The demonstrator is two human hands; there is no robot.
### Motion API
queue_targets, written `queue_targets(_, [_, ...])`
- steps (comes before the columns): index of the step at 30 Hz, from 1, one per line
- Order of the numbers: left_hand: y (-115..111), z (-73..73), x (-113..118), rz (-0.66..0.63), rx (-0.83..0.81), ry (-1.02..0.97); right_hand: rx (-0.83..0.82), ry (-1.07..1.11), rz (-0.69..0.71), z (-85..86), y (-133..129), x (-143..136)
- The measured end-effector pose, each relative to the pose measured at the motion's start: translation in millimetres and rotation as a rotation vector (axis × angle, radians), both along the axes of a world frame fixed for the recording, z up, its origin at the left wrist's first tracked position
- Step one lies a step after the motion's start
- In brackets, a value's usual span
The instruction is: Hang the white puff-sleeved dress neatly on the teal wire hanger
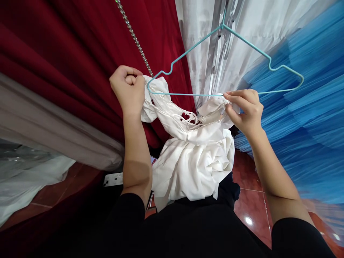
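A black shirt (193,229) is worn below the left hand (129,87) and right hand (245,109). Between them, a white garment (188,161) is pinched near its beaded neckline by both; a teal hanger (188,95) is extended past the right.

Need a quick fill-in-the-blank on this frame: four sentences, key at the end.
1. The left hand grips the garment, whose colour is ____.
2. The right hand pinches the garment and overlaps the bottom bar of the light-blue ____.
3. The curtain directly behind the left hand is ____.
4. Of the two, the ____ hand is nearer the blue fabric.

Missing words: white; hanger; red; right.
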State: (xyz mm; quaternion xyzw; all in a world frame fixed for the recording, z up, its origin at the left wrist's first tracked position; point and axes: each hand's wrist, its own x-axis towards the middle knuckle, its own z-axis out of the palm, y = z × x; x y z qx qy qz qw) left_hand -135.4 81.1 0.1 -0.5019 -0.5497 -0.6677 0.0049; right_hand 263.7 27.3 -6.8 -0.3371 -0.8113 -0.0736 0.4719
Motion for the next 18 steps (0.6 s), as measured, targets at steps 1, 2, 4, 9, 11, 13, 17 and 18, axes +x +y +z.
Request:
queue_targets(1, [-5.2, 1.2, 2.5, -0.001, -0.014, 0.002, 0.007, -0.001, 0.005, -0.3, 0.1, 0.0])
queue_targets(2, [-10.3, 3.2, 5.4, -0.006, -0.018, 0.008, 0.009, -0.001, 0.008, -0.6, 0.0, -0.3])
queue_targets(4, [-19.8, 10.0, 12.4, -0.027, -0.01, 0.035, -0.005, 0.0, 0.009, -0.7, -1.1, -1.1])
queue_targets(9, [-29.5, 37.2, 37.9, -0.086, -0.002, 0.132, 0.021, 0.044, 0.033, 0.5, -7.9, -2.7])
queue_targets(11, [-26.5, 47.0, 51.0, -0.101, 0.001, 0.174, 0.044, 0.05, 0.026, 0.8, -10.6, -2.8])
queue_targets(13, [-24.3, 53.6, 66.1, -0.168, 0.071, 0.219, 0.038, 0.037, -0.01, 0.9, -12.2, -3.0])
queue_targets(17, [-39.7, 55.5, 104.0, -0.407, 0.362, 0.323, 0.03, 0.02, -0.048, 1.3, -12.8, -4.3])
queue_targets(18, [-47.5, 53.1, 114.7, -0.432, 0.403, 0.358, 0.041, 0.023, -0.038, 1.6, -13.0, -4.8])
